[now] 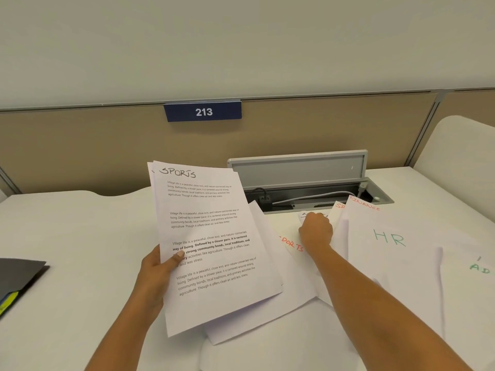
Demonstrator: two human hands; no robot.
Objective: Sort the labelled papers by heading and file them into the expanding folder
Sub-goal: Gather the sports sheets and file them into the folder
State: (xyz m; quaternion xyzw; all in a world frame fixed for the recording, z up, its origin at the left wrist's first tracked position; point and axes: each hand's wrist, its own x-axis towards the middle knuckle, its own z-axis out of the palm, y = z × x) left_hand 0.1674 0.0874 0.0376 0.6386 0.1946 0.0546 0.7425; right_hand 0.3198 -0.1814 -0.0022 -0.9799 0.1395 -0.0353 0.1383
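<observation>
SPORTS stack (pixel 211 236) (left-hand (pixel 158 271) grip), raised

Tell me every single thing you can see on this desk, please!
SPORTS stack: a few sheets, white, black heading, held up at centre-left.
Red SPORTS sheet: one, white, flat beside the right hand.
HR sheet: one, white, green letters, at the right.
FINANCE sheet: one, white, red heading, behind the HR sheet.
Sheet with green AD: one, white, far right, cut off by the picture's edge.
Expanding folder: one, dark grey with yellow-green and blue inside, left edge.
Cable box: one, grey, lid up, at the back of the desk.
213 sign: one, blue, on the partition.
Desk: one, white.
Left hand: holds the stack.
Right hand: closed over a sheet on the desk.
</observation>
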